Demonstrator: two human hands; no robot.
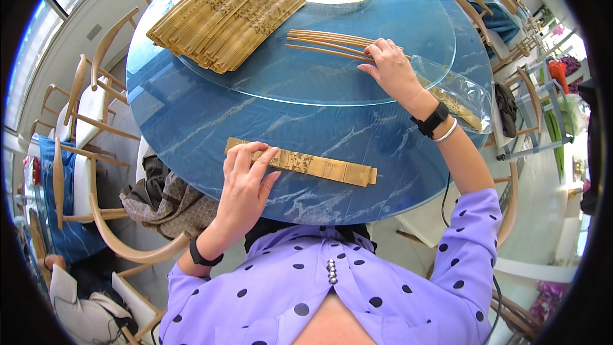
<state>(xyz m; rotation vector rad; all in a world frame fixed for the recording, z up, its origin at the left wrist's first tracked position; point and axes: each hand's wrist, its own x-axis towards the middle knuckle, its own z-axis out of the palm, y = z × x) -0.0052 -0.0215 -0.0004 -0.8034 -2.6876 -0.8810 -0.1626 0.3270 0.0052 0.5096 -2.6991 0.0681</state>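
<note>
A flat gold paper chopstick sleeve (pixel 319 167) with a dark printed pattern lies near the table's front edge. My left hand (pixel 246 176) presses its bent fingers on the sleeve's left end, thumb set apart. Farther back on the right, several brown chopsticks (pixel 325 38) lie fanned out on the glass turntable. Over their right ends is my right hand (pixel 391 70), with curled fingers and thumb on either side of them; the hand hides part of the chopsticks. A wide overlapping stack of similar gold sleeves (pixel 223 16) rests at the back left.
A clear plastic bag (pixel 463 99) with gold sleeves inside lies by my right wrist. The round glass turntable (pixel 287 92) sits on a blue marbled table (pixel 211 115). Wooden chairs (pixel 96 108) stand around, and a patterned brown bag (pixel 169 201) rests on a seat at the left.
</note>
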